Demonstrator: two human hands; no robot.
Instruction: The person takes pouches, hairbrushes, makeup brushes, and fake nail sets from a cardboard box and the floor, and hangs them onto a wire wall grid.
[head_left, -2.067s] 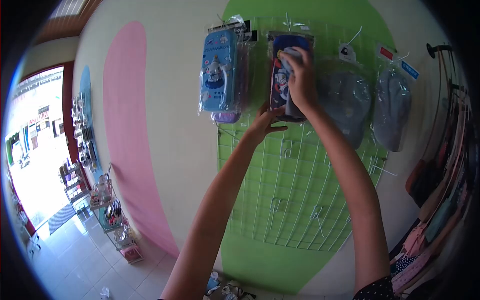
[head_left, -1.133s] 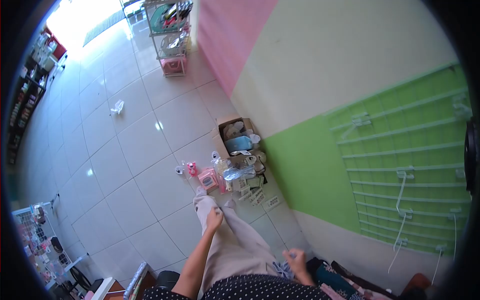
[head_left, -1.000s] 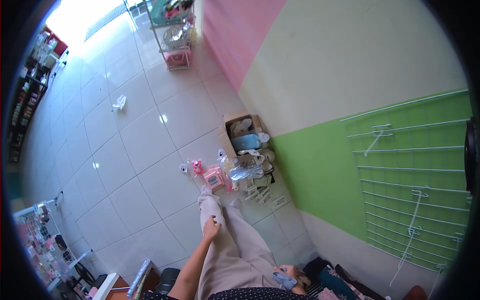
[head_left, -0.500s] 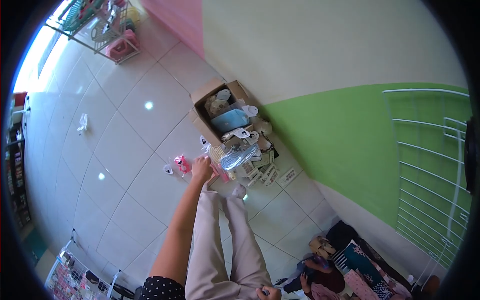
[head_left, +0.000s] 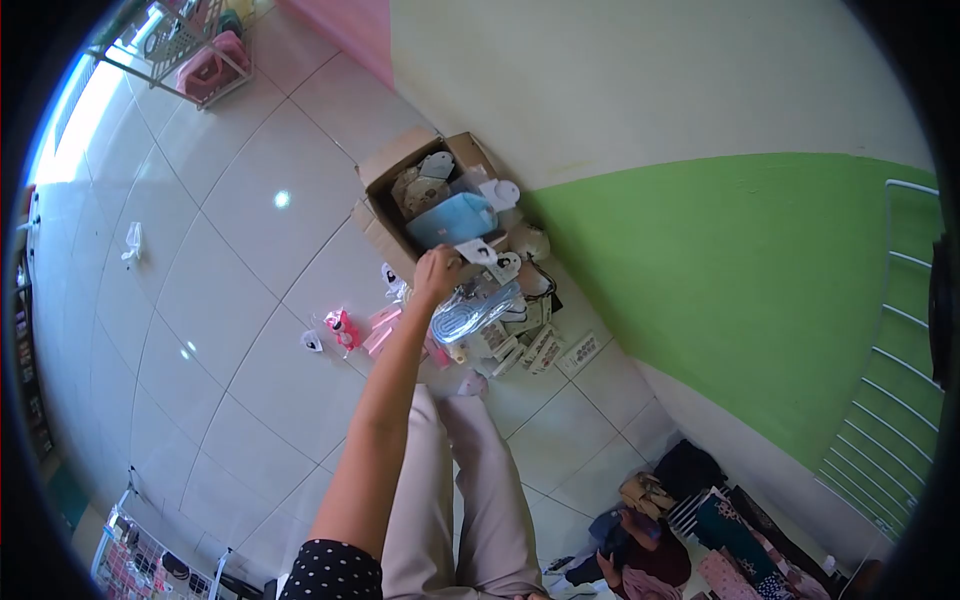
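Note:
My left hand [head_left: 437, 272] reaches down to the lower edge of an open cardboard box [head_left: 385, 235], its fingers bent together beside a white tag [head_left: 475, 252]; what they grip is hidden. Inside the box lies a light blue case [head_left: 452, 220] next to a brown wrapped item [head_left: 418, 192]. Below the hand is a clear-wrapped blue item [head_left: 470, 315]. Pink packages [head_left: 382, 330] and a pink figure [head_left: 342, 328] lie on the floor to the left. Only a sliver of my right hand [head_left: 532, 597] shows at the bottom edge.
White cards [head_left: 545, 348] lie between the box and the green wall [head_left: 680, 290]. A wire grid [head_left: 890, 400] is on the right. Clothes [head_left: 735, 545] and what looks like a person [head_left: 645, 560] are at lower right. A rack [head_left: 205, 95] stands at upper left.
The view has turned from the wall display down to the floor. My left hand has moved from the pink packages up and right to the box. My right hand has dropped almost out of view.

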